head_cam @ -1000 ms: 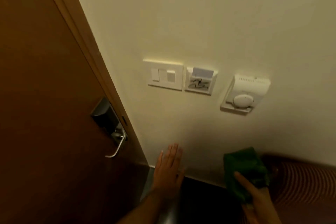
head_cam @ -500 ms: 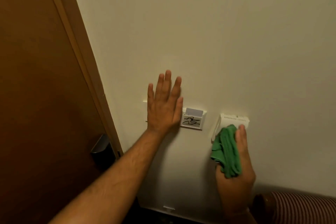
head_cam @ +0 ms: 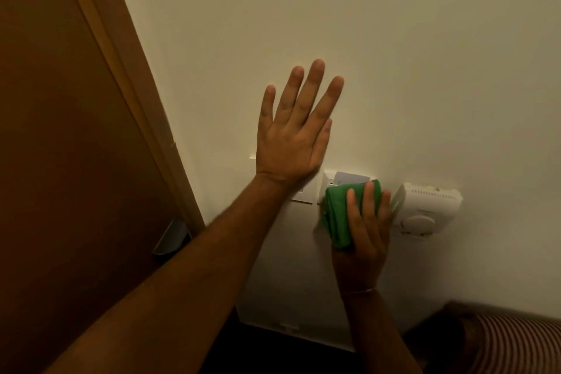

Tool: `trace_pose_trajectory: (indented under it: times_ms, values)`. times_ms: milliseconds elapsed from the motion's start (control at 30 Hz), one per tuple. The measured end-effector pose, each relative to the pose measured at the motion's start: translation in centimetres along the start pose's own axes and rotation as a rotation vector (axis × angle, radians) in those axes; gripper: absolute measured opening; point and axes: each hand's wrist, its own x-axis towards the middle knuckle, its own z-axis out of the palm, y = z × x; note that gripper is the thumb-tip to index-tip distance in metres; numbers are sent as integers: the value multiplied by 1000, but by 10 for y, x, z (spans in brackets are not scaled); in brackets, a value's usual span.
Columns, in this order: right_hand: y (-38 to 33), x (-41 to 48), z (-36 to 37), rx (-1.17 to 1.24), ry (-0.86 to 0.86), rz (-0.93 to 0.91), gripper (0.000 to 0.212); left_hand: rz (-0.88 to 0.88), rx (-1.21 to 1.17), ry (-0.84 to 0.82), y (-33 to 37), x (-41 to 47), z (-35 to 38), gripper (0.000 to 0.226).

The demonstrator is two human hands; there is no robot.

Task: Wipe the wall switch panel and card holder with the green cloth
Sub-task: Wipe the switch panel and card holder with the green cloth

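The left hand lies flat against the plain cream wall, fingers straight and spread wide, holding nothing. Its palm and wrist cover most of the white rectangular wall switch panel, of which only the upper left corner and a strip of the lower edge show.

Just right of the panel sits the white plastic card holder, with a pale card standing in its slot. The right hand holds the bunched green cloth and presses it against the lower front of the holder. Its fingers lie over the fabric, while the thumb is hidden, so how it grips underneath cannot be told. The cloth bulges out on the left side of the hand. A thin thread band circles that wrist.

Just right of the cloth is a white box-shaped thermostat with a round dial, its left edge touching the hand. Far left stands a brown wooden door in a lighter wooden frame, with a metal door handle showing above the left forearm. A striped fabric fills the near right corner.
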Motion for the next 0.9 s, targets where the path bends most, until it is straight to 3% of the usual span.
trace_pose_trajectory:
  times_ms: [267,467,600,700,900]
  values:
    - [11,-36,0,10,-65,62,47,3,9,69,-2,0,4,70]
    - [6,-4,0,92,25,48,51,-5,-6,67,-2,1,5,70]
    - [8,-21,4,-127,-36,12,56,-2,16,72,-2,0,5,71]
    - [14,-32,7,-128,-65,-12,48,6,20,85,-2,2,6,71]
    - [6,-10,15,0,-15,-50,67,-2,9,104,-1,-1,9,66]
